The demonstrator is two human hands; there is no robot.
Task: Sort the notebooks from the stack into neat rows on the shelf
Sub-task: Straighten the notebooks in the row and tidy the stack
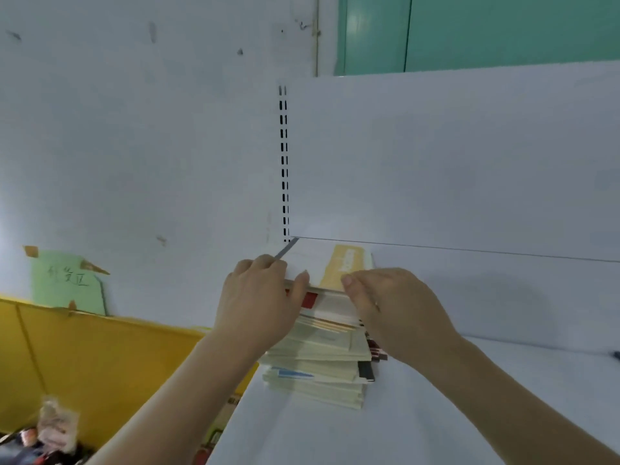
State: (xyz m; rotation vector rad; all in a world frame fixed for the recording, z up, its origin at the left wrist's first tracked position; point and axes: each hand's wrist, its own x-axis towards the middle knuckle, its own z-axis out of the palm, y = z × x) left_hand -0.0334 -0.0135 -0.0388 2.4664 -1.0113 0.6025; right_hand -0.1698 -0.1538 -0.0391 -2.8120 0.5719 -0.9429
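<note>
A tall stack of notebooks [318, 360] with pale green and cream edges stands on the white shelf [436, 397], near its left end. The top notebook [342, 266] has a white cover with a yellow band. My left hand [258, 300] grips the left edge of the top notebooks, thumb on the cover. My right hand [385, 303] holds their right side, fingers curled over the edge.
The shelf's white back panel [453, 162] rises behind the stack, with a slotted upright [283, 162] at its left. A yellow bin [84, 357] with packaged items stands lower left, and a green paper note [67, 280] is taped to the wall above it.
</note>
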